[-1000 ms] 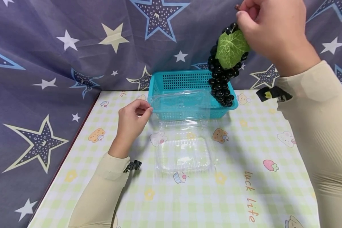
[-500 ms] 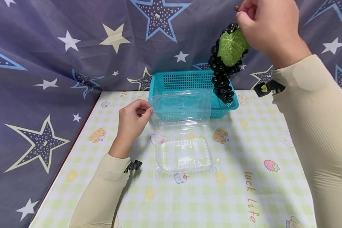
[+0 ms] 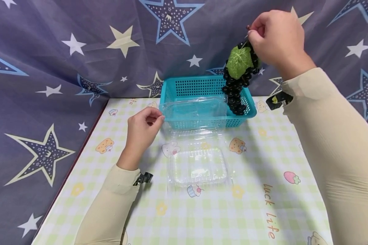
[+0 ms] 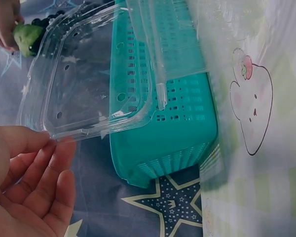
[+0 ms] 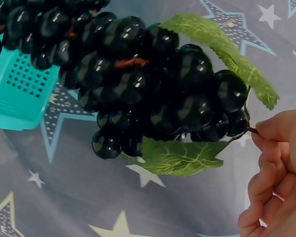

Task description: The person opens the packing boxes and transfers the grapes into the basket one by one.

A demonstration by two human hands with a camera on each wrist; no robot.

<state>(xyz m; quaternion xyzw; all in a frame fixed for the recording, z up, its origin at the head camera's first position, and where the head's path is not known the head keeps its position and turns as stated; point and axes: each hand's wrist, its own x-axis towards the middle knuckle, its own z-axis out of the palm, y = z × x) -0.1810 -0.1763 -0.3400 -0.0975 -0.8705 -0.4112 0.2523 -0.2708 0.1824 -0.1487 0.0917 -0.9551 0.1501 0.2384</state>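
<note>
From my right hand [image 3: 279, 41] hangs a bunch of black grapes [image 3: 233, 89] with green leaves [image 3: 240, 62]; thumb and fingers pinch its stem. The lower grapes overlap the right end of the teal basket [image 3: 248, 112] in the head view. My left hand [image 3: 143, 131] pinches the corner of the raised lid [image 3: 196, 112] of a clear plastic clamshell box. The box's bottom half [image 3: 199, 166] lies on the table in front of the basket. In the left wrist view the thumb and index finger grip the lid's edge [image 4: 64, 134]. Close up in the right wrist view, the grapes [image 5: 138, 89] look glossy.
A checked tablecloth [image 3: 135, 217] with cartoon prints covers the table. Behind it hangs a dark curtain [image 3: 95, 44] with stars. The basket stands against the curtain at the table's back edge, partly seen through the clear lid.
My right hand has moved down and to the left, bringing the grapes with it after a slight lift. The left hand and the clear box have stayed in place.
</note>
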